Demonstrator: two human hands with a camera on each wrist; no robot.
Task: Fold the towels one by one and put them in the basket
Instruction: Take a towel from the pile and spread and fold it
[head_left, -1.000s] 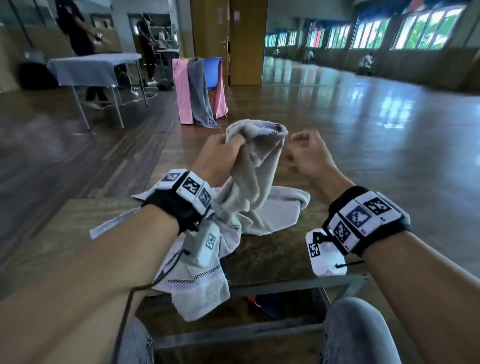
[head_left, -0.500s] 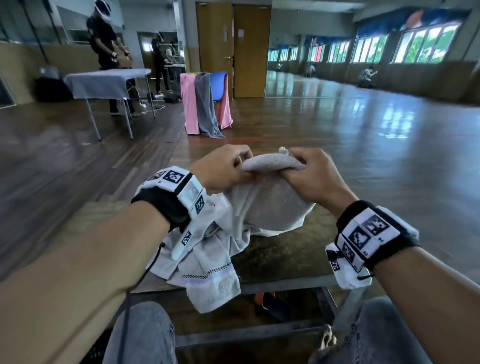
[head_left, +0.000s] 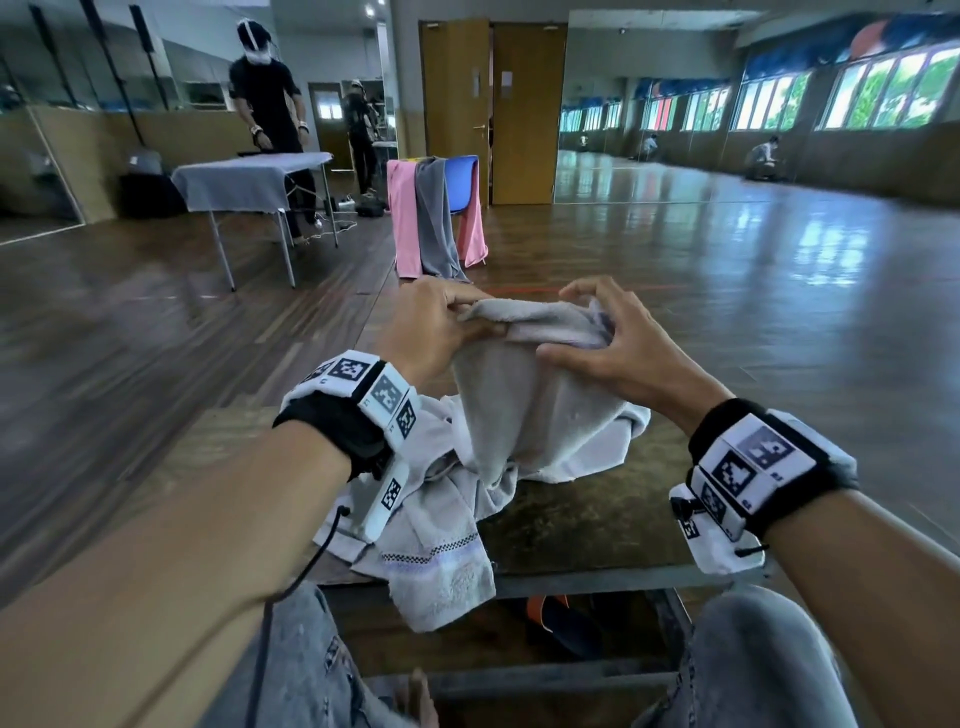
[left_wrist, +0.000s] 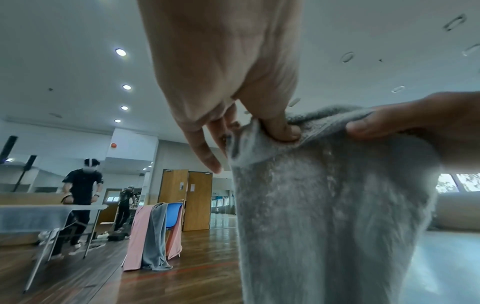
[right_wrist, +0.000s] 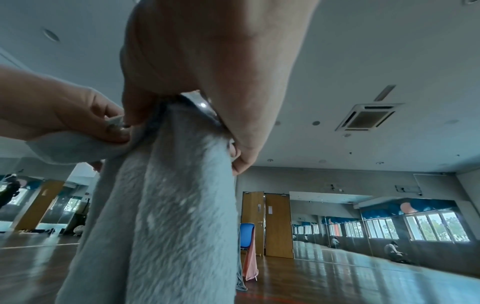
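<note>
A light grey towel (head_left: 530, 405) hangs from both my hands above the low wooden table (head_left: 582, 519). Its lower part lies crumpled on the table, and one patterned end (head_left: 441, 577) droops over the near edge. My left hand (head_left: 441, 332) pinches the towel's top edge on the left, thumb pressed into the cloth (left_wrist: 280, 131). My right hand (head_left: 602, 332) grips the same top edge on the right, the fingers curled over it (right_wrist: 233, 152). The towel (left_wrist: 324, 216) fills the lower middle of both wrist views. No basket is in view.
A blue chair (head_left: 462, 182) draped with pink and grey towels (head_left: 415, 223) stands on the floor beyond the table. A grey-covered table (head_left: 244, 182) with a person behind it is at the far left. My knees (head_left: 753, 660) sit under the table's near edge.
My right hand has come in from beside the towel and taken hold of its top edge. Both hands now hold that edge stretched between them.
</note>
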